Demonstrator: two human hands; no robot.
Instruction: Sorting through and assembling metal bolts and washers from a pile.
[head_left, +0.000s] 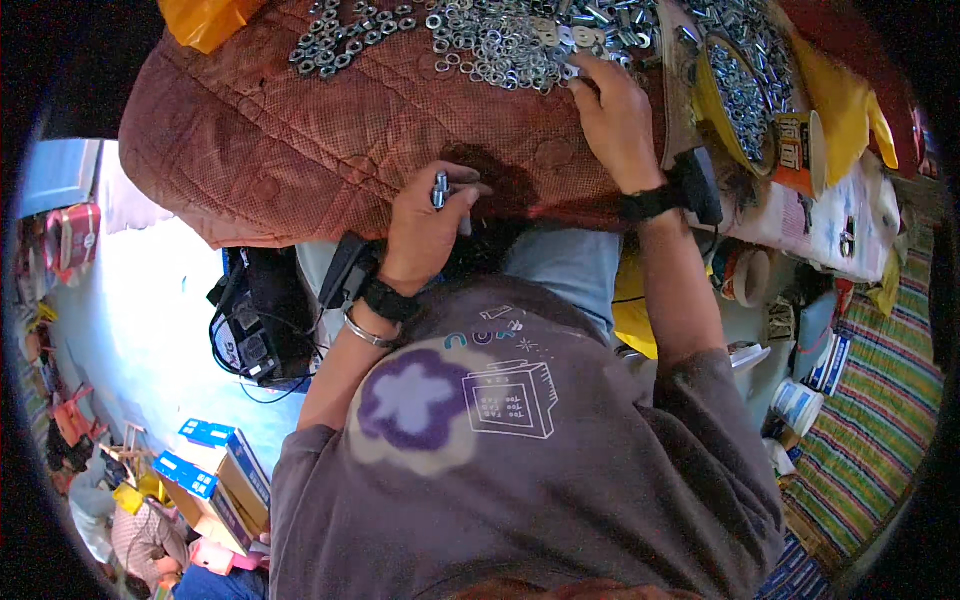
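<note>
My left hand (428, 218) is closed around a shiny metal bolt (439, 190), which stands up between the fingers and thumb above the near edge of the brown quilted cloth (230, 150). My right hand (618, 122) reaches to the right edge of a heap of silver spring washers (490, 50). Its forefinger and thumb are apart at the washers, and I see nothing held between them. Flat washers (575, 37) lie just beyond those fingertips. Hex nuts (345, 45) are spread to the left of the heap.
At the right, a yellow bowl (712, 105) holds many small metal parts beside a printed paper cup (800, 150). More loose bolts (765, 45) lie behind it. A black bag (255, 330) with cables sits below left, near blue-and-white boxes (215, 470). Other people sit at lower left.
</note>
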